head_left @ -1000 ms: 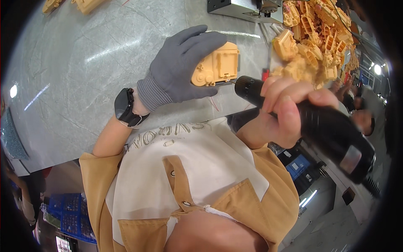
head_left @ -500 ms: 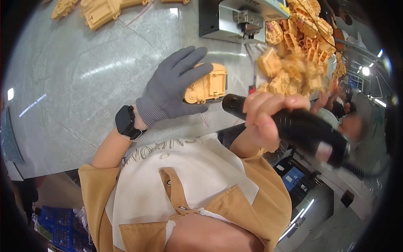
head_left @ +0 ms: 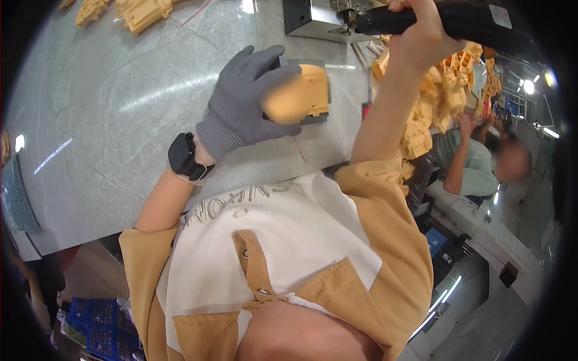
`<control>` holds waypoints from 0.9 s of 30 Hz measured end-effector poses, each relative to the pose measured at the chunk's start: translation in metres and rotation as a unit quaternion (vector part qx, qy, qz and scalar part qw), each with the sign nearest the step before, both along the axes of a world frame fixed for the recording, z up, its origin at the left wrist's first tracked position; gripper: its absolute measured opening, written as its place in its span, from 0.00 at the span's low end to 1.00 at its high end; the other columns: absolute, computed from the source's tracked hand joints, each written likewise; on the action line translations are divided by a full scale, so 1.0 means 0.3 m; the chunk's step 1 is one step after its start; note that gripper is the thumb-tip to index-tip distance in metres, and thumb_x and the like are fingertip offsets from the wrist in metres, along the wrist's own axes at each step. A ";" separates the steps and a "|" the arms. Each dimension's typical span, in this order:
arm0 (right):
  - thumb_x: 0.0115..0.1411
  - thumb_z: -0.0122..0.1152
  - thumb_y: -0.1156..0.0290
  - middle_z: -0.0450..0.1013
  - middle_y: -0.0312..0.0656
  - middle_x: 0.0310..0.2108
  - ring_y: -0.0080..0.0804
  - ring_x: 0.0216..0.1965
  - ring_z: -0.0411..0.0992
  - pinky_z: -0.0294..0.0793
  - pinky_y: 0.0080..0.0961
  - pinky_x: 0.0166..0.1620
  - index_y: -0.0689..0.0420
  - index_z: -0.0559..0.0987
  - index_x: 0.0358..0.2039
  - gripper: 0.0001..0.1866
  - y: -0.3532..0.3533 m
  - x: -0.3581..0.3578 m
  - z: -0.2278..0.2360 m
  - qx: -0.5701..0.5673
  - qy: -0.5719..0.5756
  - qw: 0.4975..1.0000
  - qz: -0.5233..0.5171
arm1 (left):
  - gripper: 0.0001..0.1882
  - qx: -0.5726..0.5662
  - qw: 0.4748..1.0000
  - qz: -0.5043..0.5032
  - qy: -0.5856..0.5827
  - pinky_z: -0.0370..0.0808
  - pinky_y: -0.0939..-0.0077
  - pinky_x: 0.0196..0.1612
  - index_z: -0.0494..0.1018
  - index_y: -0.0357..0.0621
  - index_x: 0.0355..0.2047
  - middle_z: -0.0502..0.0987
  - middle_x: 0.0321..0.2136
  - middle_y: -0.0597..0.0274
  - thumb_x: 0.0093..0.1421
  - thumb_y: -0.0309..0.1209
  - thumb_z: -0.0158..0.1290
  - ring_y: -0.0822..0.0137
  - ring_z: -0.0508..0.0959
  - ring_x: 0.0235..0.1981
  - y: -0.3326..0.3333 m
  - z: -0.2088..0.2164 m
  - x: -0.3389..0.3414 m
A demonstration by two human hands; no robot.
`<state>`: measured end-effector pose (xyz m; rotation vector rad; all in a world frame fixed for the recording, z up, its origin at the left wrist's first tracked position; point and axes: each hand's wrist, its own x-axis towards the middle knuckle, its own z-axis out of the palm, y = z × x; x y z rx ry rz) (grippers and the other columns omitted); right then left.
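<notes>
My left hand [head_left: 241,102], in a grey knit glove, holds a yellow-orange plastic housing [head_left: 316,90] between thumb and fingers. The housing lies on a dark flat block [head_left: 315,120] on the table; its left part is blurred. My bare right hand [head_left: 423,37] is raised at the upper right, wrapped round a black power screwdriver [head_left: 469,21]. The screwdriver's nose points left, at the front of a metal screw feeder [head_left: 310,24]. Whether its tip touches the feeder I cannot make out.
A heap of orange plastic housings [head_left: 448,90] lies right of my right forearm. More orange parts [head_left: 141,13] rest at the far left of the grey marbled table [head_left: 150,120]. A co-worker in a light green shirt [head_left: 478,165] sits to the right.
My right hand has carried the screwdriver up and away from beside the housing to the screw feeder. My left hand stays on the housing, both a little higher in view.
</notes>
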<state>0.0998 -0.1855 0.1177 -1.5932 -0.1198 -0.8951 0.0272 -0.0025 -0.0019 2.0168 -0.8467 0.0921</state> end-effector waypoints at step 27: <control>0.50 0.48 0.80 0.62 0.39 0.18 0.29 0.16 0.62 0.63 0.32 0.26 0.55 0.60 0.49 0.24 0.101 -0.404 -0.015 0.009 0.068 0.924 0.375 | 0.41 0.013 1.000 -0.021 -0.005 0.58 0.54 0.59 0.64 0.55 0.52 0.63 0.54 0.54 0.34 0.45 0.66 0.56 0.70 0.47 0.007 -0.042 0.013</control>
